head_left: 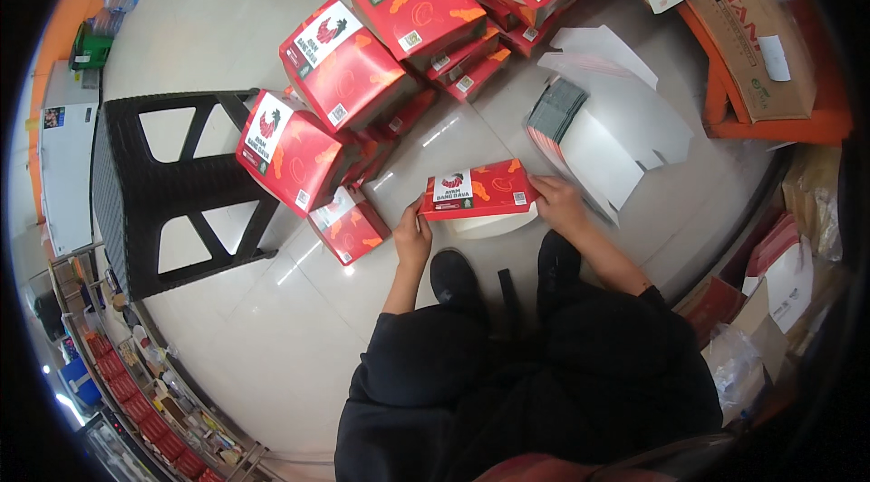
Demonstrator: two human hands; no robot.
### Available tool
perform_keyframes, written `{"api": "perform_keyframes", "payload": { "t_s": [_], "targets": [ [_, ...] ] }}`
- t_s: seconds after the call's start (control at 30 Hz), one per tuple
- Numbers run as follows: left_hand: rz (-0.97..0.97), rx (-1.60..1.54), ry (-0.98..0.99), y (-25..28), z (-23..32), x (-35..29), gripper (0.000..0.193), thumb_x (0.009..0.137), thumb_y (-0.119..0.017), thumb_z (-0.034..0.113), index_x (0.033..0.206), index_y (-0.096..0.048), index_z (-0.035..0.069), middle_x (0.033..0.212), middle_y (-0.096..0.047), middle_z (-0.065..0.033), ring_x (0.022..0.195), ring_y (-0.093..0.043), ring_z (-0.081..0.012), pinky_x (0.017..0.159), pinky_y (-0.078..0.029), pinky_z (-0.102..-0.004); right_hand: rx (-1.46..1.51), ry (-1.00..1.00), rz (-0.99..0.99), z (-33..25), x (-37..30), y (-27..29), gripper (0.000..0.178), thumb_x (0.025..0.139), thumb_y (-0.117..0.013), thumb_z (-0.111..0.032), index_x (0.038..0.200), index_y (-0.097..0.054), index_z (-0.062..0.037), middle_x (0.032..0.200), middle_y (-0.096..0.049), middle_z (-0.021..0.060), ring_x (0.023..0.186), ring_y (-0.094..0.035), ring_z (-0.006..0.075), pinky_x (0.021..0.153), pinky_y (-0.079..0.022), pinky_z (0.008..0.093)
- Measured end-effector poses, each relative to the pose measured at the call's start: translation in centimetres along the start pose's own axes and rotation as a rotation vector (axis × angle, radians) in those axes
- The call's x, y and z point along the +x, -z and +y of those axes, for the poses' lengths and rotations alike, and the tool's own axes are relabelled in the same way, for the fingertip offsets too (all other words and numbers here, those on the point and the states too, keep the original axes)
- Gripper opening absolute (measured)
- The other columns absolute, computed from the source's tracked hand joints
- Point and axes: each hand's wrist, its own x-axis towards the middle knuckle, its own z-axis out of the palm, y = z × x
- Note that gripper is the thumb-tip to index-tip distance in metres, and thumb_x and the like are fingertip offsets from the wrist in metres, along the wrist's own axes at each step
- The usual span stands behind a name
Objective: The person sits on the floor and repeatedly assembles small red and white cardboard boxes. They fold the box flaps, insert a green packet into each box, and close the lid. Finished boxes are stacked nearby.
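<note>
"Where's the box (480, 190)?"

"Between the two hands, just beyond the shoes (454, 277). Make it the centre of the clock."

"And the fingers?"

"The left hand (414, 233), at 8 o'clock, has its fingers closed on the near left corner. The right hand (559, 204), at 3, grips the right end."

"Anything under it?"

"A pale sheet (497, 228) shows at 6; I can't tell whether they touch."

"What's farther out?"

"Stacked red cartons (344, 70) from 10 to 12, a black stool (193, 185) at 9, and an open white carton (625, 145) at 2, with a dark bundle (559, 110) at its end."
</note>
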Motion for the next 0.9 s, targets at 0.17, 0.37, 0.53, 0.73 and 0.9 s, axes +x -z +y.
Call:
{"api": "perform_keyframes", "payload": {
  "t_s": [0.17,0.37,0.53,0.73,0.9],
  "targets": [
    [-0.039,-0.425,0.395,-2.3,1.7,-1.4,0.020,0.084,-0.050,-0.006,0.104,-0.053,-0.003,0.092,-0.065,-0.0136,0.086,-0.064,-0.0154,0.073,-0.051,-0.0270,0.384,-0.260,-0.006,-0.6,-1.3,-1.8,0.038,0.071,-0.059,0.006,0.108,-0.061,-0.0034,0.095,-0.065,0.0158,0.087,-0.065,0.0252,0.074,-0.053,0.0318],
    [-0.046,-0.552,0.408,-2.7,2.2,-1.9,0.020,0.085,-0.051,-0.006,0.105,-0.052,-0.004,0.091,-0.064,-0.0095,0.084,-0.062,-0.0126,0.071,-0.050,-0.0254,0.481,-0.188,-0.012,-1.2,-0.9,-0.8,0.049,0.072,-0.062,0.008,0.118,-0.053,-0.0048,0.104,-0.064,0.0143,0.094,-0.064,0.0212,0.081,-0.051,0.0305],
    [-0.142,-0.395,0.261,-1.6,1.9,-1.6,0.031,0.080,-0.054,-0.004,0.111,-0.053,-0.005,0.092,-0.065,-0.0122,0.080,-0.064,-0.0168,0.069,-0.050,-0.0267,0.532,-0.177,-0.182,-1.3,-0.4,0.0,0.057,0.070,-0.066,0.003,0.123,-0.048,-0.0071,0.109,-0.062,0.0162,0.100,-0.061,0.0233,0.087,-0.048,0.0322],
    [-0.628,-0.253,0.425,-2.2,-3.6,-3.8,0.045,0.090,-0.035,0.025,0.122,-0.051,-0.002,0.120,-0.054,-0.0240,0.114,-0.051,-0.0310,0.097,-0.039,-0.0375,1.131,-0.377,-0.667,2.1,-1.9,2.2,0.071,0.077,-0.065,-0.010,0.138,-0.029,-0.0063,0.137,-0.038,0.0098,0.127,-0.037,0.0219,0.103,-0.033,0.0382],
    [-0.517,-0.661,0.700,-1.6,-2.1,-0.2,0.063,0.085,-0.051,0.055,0.110,-0.061,-0.002,0.100,-0.062,-0.0108,0.093,-0.059,-0.0203,0.081,-0.050,-0.0336,0.886,-0.580,-0.637,3.1,-1.2,0.3,0.048,0.083,-0.066,-0.032,0.124,-0.052,-0.0106,0.117,-0.057,0.0052,0.106,-0.053,0.0165,0.088,-0.044,0.0311]
  ]
}}
